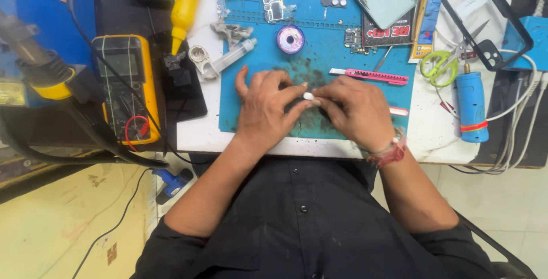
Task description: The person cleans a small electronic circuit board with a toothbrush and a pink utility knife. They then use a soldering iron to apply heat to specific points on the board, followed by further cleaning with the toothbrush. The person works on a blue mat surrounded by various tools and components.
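Two hands (268, 107) (354, 110), one multimeter (127, 87), one pink cutter (368, 75), one syringe (231, 58), one pair of scissors (445, 62)

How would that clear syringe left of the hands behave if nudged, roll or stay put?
The syringe has a round barrel lying flat across the edge of the blue mat, so it would probably roll sideways, though its flange may stop it. It looks like thin plastic, so likely light and stiff. The left hand is nearest it.

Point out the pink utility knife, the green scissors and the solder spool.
Pink utility knife (368, 75): head view, middle of its long handle.
Green scissors (436, 67): head view, on the green finger loops.
Solder spool (290, 39): head view, on its purple rim, on the blue mat.
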